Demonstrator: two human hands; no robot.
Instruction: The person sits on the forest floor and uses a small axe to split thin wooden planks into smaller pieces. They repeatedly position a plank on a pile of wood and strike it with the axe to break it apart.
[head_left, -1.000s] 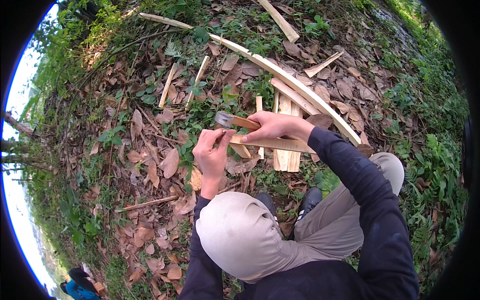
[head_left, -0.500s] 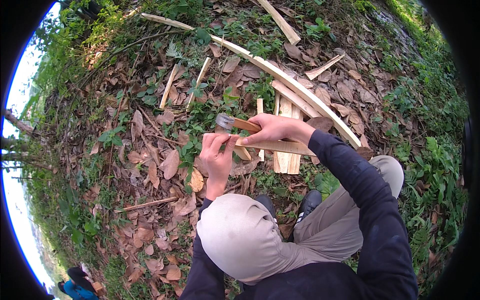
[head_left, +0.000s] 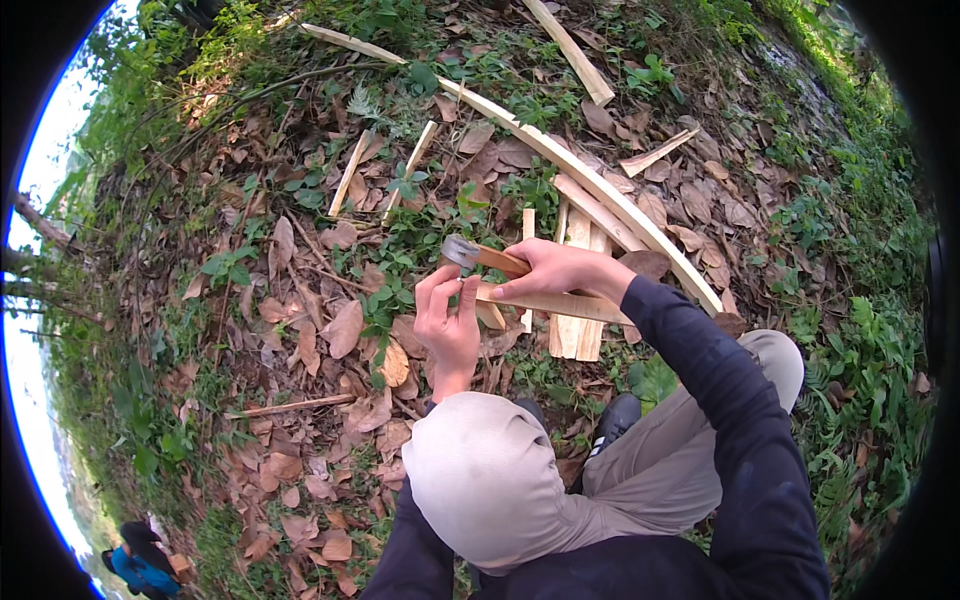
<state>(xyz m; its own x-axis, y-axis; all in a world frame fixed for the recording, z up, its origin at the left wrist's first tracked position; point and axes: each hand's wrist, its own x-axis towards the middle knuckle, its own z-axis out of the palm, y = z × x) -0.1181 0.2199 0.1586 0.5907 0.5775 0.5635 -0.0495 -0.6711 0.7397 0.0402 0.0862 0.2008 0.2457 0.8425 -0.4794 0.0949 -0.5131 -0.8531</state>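
Right hand (head_left: 555, 270) is wrapped around the wooden handle of a hammer (head_left: 478, 256), fingers clamped tight on it. The hammer lies roughly sideways across the view: metal head pointing to the person's left and slightly up, handle running back to the right into the fist. It's held just above the ground, over the near end of a wooden strip (head_left: 560, 303).

That strip also runs left to right, tilting a bit downward to the right, and passes under the right hand. Left hand (head_left: 448, 325) is right below the hammer head, fingers loosely curled and a little apart, tips up near the strip's left end. Can't tell if they're pinching anything.

Behind them there's a small pile of split slats (head_left: 578, 290) lying mostly up-down, plus a long curved strip (head_left: 600, 190) arcing across dry leaves (head_left: 340, 330). Bent knee (head_left: 490, 480) at the bottom.
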